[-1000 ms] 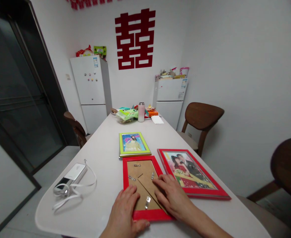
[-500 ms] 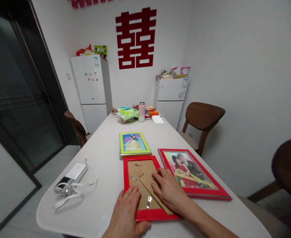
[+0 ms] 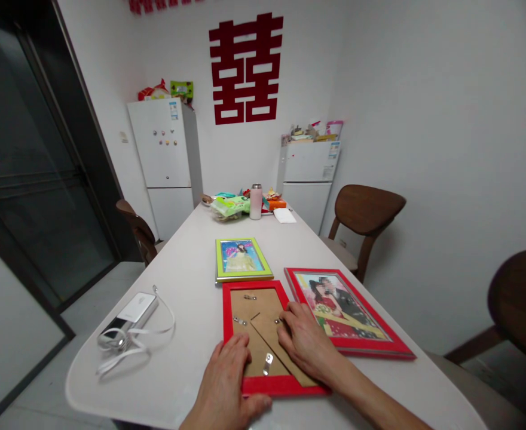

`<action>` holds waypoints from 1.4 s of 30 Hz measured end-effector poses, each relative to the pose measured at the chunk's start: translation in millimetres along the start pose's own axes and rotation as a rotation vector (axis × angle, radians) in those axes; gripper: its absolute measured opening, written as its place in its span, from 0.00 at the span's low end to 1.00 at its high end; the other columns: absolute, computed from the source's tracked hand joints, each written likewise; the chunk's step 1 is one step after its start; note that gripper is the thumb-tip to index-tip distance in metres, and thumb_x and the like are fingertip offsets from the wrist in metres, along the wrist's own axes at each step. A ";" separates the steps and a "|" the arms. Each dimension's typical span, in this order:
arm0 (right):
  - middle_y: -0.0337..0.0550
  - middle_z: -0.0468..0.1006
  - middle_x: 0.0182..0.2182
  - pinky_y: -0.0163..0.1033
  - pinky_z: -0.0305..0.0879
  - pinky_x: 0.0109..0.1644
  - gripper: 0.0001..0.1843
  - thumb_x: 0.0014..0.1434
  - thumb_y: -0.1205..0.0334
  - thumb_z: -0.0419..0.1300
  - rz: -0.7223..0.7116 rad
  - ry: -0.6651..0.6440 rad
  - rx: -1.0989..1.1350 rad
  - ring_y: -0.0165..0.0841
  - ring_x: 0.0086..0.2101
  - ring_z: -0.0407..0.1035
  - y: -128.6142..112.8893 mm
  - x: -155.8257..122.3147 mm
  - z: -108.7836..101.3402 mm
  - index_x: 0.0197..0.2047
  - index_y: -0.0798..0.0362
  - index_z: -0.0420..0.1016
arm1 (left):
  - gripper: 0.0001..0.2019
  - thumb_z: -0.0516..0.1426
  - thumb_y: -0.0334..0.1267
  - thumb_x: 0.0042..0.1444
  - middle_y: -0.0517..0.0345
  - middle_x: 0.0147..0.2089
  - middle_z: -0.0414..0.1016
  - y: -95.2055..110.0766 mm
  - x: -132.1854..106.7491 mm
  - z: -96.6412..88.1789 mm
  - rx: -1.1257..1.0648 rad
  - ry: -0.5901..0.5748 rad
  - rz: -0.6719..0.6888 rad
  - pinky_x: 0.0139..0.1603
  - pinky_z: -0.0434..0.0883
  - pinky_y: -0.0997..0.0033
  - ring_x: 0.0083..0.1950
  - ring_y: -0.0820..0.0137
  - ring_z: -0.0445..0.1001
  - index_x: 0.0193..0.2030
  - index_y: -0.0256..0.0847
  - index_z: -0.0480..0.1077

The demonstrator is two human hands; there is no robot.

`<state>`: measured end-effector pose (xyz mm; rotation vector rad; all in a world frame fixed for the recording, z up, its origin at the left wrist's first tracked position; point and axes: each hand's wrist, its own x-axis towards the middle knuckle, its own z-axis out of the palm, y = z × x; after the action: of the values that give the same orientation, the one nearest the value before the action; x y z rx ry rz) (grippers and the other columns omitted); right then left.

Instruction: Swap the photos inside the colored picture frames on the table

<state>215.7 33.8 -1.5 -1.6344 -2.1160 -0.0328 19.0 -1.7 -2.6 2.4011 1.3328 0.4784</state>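
Observation:
A small red picture frame (image 3: 254,298) lies face down on the white table (image 3: 191,280), its brown backing board with metal clips facing up. My left hand (image 3: 229,376) rests flat on the frame's near left corner, fingers stretched out. My right hand (image 3: 305,343) lies on the backing board's right side, fingertips at a metal clip near the frame's right edge. A larger red frame (image 3: 350,316) with a photo lies face up just right of my right hand. A green frame (image 3: 242,260) with a photo lies beyond the face-down frame.
A white power bank with a coiled cable (image 3: 131,328) lies at the table's near left. Snack packets and a bottle (image 3: 255,202) crowd the far end. Brown chairs (image 3: 364,218) stand at the right and left; two white fridges (image 3: 167,161) stand against the far wall.
Both hands have shifted only slightly on the backing board; my right fingertips sit a little farther up by the right clip. The frames have not moved.

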 end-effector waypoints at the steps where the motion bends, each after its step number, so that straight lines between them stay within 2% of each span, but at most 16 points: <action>1: 0.47 0.65 0.33 0.39 0.56 0.42 0.07 0.51 0.66 0.48 0.001 -0.004 0.007 0.35 0.36 0.59 -0.2 -0.3 -0.9 0.29 0.57 0.66 | 0.36 0.55 0.53 0.41 0.41 0.56 0.60 0.2 -0.2 -0.4 -0.004 0.000 0.001 0.56 0.54 0.50 0.58 0.55 0.56 0.55 0.33 0.55; 6: 0.46 0.66 0.32 0.39 0.57 0.41 0.09 0.52 0.68 0.46 -0.014 -0.024 0.084 0.34 0.35 0.59 4.9 -4.1 -5.8 0.26 0.56 0.66 | 0.35 0.56 0.52 0.41 0.41 0.55 0.61 -1.4 -1.7 0.3 -0.032 0.036 0.010 0.56 0.54 0.51 0.57 0.56 0.56 0.54 0.34 0.56; 9: 0.45 0.66 0.29 0.39 0.58 0.40 0.11 0.53 0.69 0.45 0.010 -0.012 0.128 0.33 0.33 0.60 11.4 -6.6 -7.6 0.25 0.56 0.66 | 0.30 0.57 0.50 0.41 0.43 0.55 0.61 -2.1 -3.5 0.1 -0.065 0.056 0.026 0.56 0.55 0.52 0.57 0.56 0.56 0.49 0.36 0.61; 13: 0.47 0.67 0.32 0.40 0.57 0.42 0.12 0.52 0.69 0.45 0.010 0.006 0.165 0.34 0.36 0.60 9.2 -7.8 -12.9 0.35 0.58 0.69 | 0.21 0.58 0.48 0.41 0.43 0.57 0.58 -2.1 -5.3 -1.0 -0.117 0.095 0.039 0.56 0.56 0.55 0.58 0.57 0.54 0.39 0.37 0.65; 15: 0.47 0.67 0.35 0.40 0.57 0.44 0.14 0.51 0.70 0.46 -0.045 -0.018 0.186 0.34 0.38 0.59 0.5 -9.6 -18.1 0.37 0.57 0.70 | 0.20 0.58 0.48 0.40 0.43 0.58 0.57 -2.4 -5.1 -0.9 -0.134 0.118 0.038 0.56 0.57 0.55 0.59 0.57 0.54 0.38 0.38 0.65; 20: 0.42 0.67 0.34 0.38 0.57 0.41 0.14 0.50 0.70 0.48 -0.291 -0.214 0.258 0.32 0.37 0.59 -26.0 -21.4 -29.1 0.34 0.49 0.73 | 0.20 0.59 0.47 0.38 0.44 0.55 0.62 -3.2 -2.9 0.0 -0.148 0.115 0.027 0.55 0.58 0.56 0.58 0.58 0.56 0.36 0.38 0.64; 22: 0.42 0.66 0.35 0.40 0.56 0.42 0.14 0.51 0.69 0.49 -0.343 -0.243 0.261 0.33 0.38 0.58 -30.8 -25.7 -30.0 0.35 0.47 0.73 | 0.19 0.60 0.47 0.38 0.45 0.54 0.62 -3.2 -2.7 0.1 -0.158 0.110 0.027 0.55 0.58 0.56 0.58 0.58 0.56 0.36 0.39 0.64; 27: 0.42 0.66 0.37 0.40 0.55 0.43 0.14 0.51 0.69 0.49 -0.371 -0.279 0.263 0.33 0.39 0.58 -29.7 -29.4 -30.9 0.36 0.47 0.72 | 0.18 0.61 0.46 0.36 0.47 0.53 0.64 -2.6 -3.9 -0.4 -0.178 0.115 0.014 0.55 0.58 0.57 0.58 0.58 0.55 0.32 0.40 0.64; 31: 0.42 0.66 0.37 0.40 0.55 0.43 0.13 0.50 0.68 0.50 -0.355 -0.284 0.270 0.33 0.39 0.58 -29.0 -29.5 -32.9 0.35 0.47 0.72 | 0.16 0.62 0.41 0.34 0.48 0.53 0.64 -1.5 -4.4 -0.6 -0.182 0.110 -0.016 0.55 0.58 0.58 0.58 0.59 0.56 0.30 0.41 0.63; 34: 0.42 0.67 0.36 0.40 0.56 0.43 0.14 0.50 0.69 0.49 -0.338 -0.277 0.285 0.33 0.38 0.59 -30.2 -23.2 -30.2 0.38 0.48 0.71 | 0.15 0.62 0.38 0.33 0.49 0.53 0.65 -1.5 -4.0 0.2 -0.196 0.119 -0.029 0.55 0.59 0.58 0.57 0.59 0.56 0.30 0.41 0.63; 38: 0.44 0.68 0.36 0.38 0.56 0.42 0.17 0.53 0.70 0.46 -0.271 -0.215 0.300 0.32 0.38 0.59 -35.9 -1.9 -16.0 0.43 0.52 0.69 | 0.15 0.62 0.39 0.33 0.50 0.51 0.66 -2.4 -4.0 1.3 -0.213 0.139 -0.023 0.54 0.60 0.58 0.57 0.58 0.58 0.30 0.41 0.63; 42: 0.43 0.68 0.32 0.37 0.55 0.40 0.12 0.53 0.69 0.47 -0.260 -0.195 0.176 0.32 0.37 0.59 -45.8 22.3 3.6 0.36 0.53 0.71 | 0.15 0.62 0.39 0.33 0.48 0.51 0.66 -1.6 -4.6 1.3 -0.205 0.142 -0.016 0.54 0.59 0.58 0.56 0.58 0.59 0.29 0.41 0.63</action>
<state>168.2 41.7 15.3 -1.2995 -2.3914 0.2332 16.1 -5.1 -5.1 2.2223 1.2900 0.7556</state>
